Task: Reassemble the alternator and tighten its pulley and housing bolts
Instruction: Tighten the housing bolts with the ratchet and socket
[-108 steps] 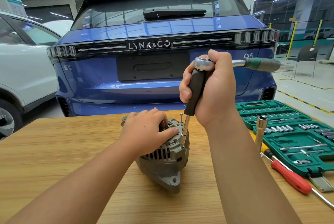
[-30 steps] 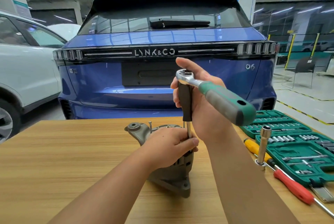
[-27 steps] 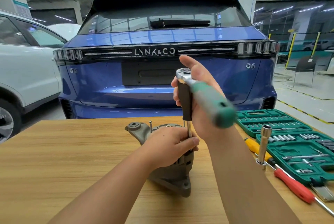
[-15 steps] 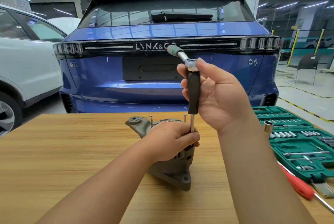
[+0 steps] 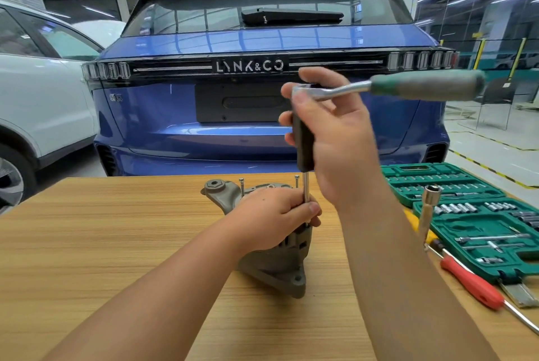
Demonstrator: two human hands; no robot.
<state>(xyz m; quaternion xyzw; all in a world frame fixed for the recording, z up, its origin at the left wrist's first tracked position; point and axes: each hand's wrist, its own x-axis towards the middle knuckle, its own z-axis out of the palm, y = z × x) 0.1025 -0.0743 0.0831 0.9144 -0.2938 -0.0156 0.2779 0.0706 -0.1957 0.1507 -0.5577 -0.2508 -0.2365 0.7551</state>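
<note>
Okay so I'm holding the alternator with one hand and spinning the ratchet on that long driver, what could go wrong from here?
1. The left hand wraps the alternator right beside the driver shaft; a slip could jab or pinch those fingers.
2. The alternator stands tilted on the table with only that hand steadying it, so turning force may tip it.
3. The ratchet handle sweeps wide and is blurred; the right hand could lose control of it.

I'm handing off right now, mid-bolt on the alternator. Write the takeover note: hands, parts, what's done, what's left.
Left hand grips the top of the alternator, steadying it on the table.
Right hand holds the black driver handle upright; the ratchet sits on its top, its shaft running down to a housing bolt.
Done: housing halves together, bolts started.
Left: two bolts stand proud; pulley is hidden. Socket set lies to the right.
</note>
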